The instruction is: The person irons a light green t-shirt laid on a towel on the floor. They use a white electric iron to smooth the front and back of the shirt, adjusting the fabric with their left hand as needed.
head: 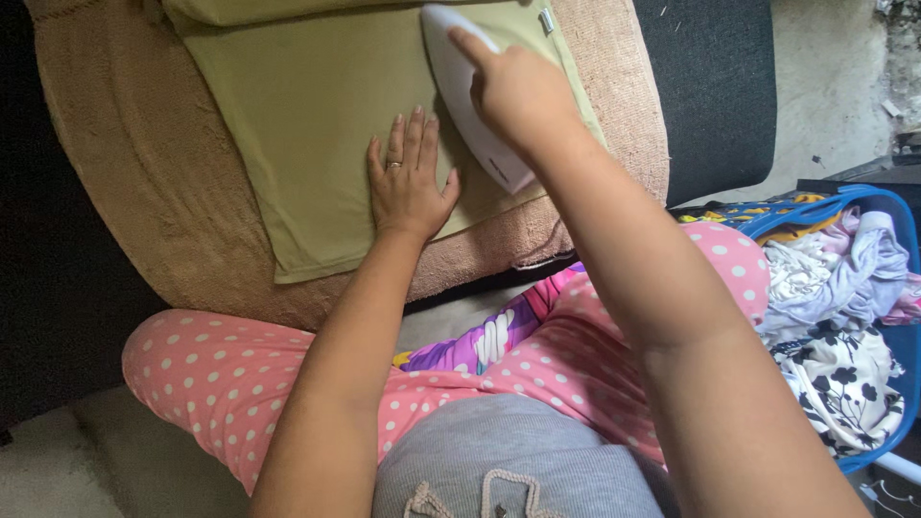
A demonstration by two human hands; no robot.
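Olive garment (pixel 317 125) is looking like smooth matt cloth; tan towel (pixel 125 163) under it is showing rough fuzzy pile. Iron (pixel 470 105) is looking like glossy white plastic. Blue basket (pixel 897 317) is reading as shiny plastic.

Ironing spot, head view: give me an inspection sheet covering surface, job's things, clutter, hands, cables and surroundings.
Surface: tan towel spread flat as a pad under the work.
Job's things: olive-green garment lying on the towel; white iron resting on it.
Clutter: blue laundry basket heaped with crumpled clothes, at the person's right.
Hands: left hand pressed flat on the garment; right hand gripping the iron.
Cables: nothing seen.
Surroundings: dark mat beyond the towel; person seated in pink polka-dot trousers.
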